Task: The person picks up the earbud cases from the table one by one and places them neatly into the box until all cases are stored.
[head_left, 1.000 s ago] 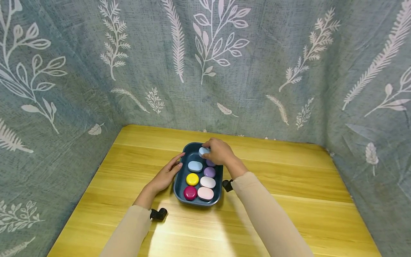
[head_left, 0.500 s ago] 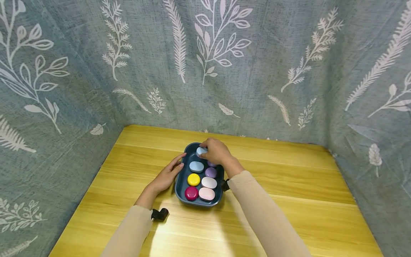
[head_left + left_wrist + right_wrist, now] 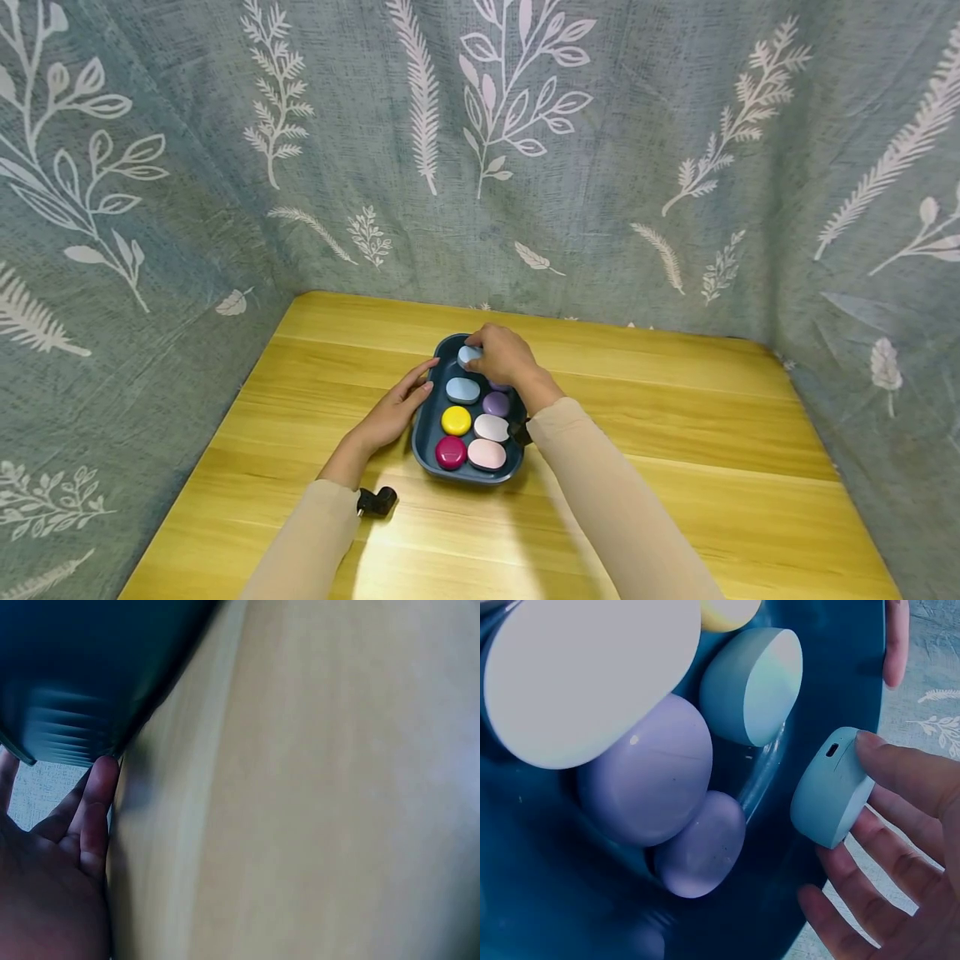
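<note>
A dark blue tray (image 3: pixel 425 433) stands on the table with several small rounded cases inside. At the tray's far end my right hand (image 3: pixel 504 354) pinches a light blue earbud case (image 3: pixel 834 787) between thumb and fingers. A small port slot and a seam show on that case in the right wrist view. A second light blue case (image 3: pixel 462 391) lies nearer to me, beside a purple round case (image 3: pixel 496 404); another purple one (image 3: pixel 703 847) is mostly hidden under my right hand in the head view. My left hand (image 3: pixel 388 417) rests with extended fingers against the tray's left side.
Also in the tray are a yellow round case (image 3: pixel 456 421), a dark red one (image 3: pixel 451 452), a white oval one (image 3: pixel 491 428) and a pale pink oval one (image 3: pixel 487 454). A patterned curtain (image 3: pixel 450 242) hangs behind the wooden table (image 3: pixel 675 417).
My right hand has shifted slightly left over the tray, carrying the light blue earbud case with it. My left hand keeps its place at the tray's side.
</note>
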### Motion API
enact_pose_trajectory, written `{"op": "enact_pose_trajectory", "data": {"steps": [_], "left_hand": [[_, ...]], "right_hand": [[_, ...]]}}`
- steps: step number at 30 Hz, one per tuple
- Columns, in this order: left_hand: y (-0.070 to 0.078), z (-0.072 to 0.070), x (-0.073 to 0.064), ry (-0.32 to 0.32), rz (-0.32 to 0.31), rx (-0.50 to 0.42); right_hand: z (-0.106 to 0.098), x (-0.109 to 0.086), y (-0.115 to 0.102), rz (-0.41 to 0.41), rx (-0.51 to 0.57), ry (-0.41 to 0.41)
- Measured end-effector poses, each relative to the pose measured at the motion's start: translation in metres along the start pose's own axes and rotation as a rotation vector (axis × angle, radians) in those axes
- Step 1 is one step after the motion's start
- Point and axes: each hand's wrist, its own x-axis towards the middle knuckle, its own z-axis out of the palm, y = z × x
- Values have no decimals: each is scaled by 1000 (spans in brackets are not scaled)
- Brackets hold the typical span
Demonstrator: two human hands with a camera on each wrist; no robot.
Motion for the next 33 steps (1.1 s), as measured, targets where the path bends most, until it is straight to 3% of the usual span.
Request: {"op": "enact_pose_trajectory", "data": {"steps": [23, 33], "left_hand": [[-4, -1, 0, -36, 6, -62], [-3, -2, 0, -28, 3, -40]], "right_hand": [[14, 9, 4, 18, 2, -14], [18, 11, 3, 24, -28, -10]]}}
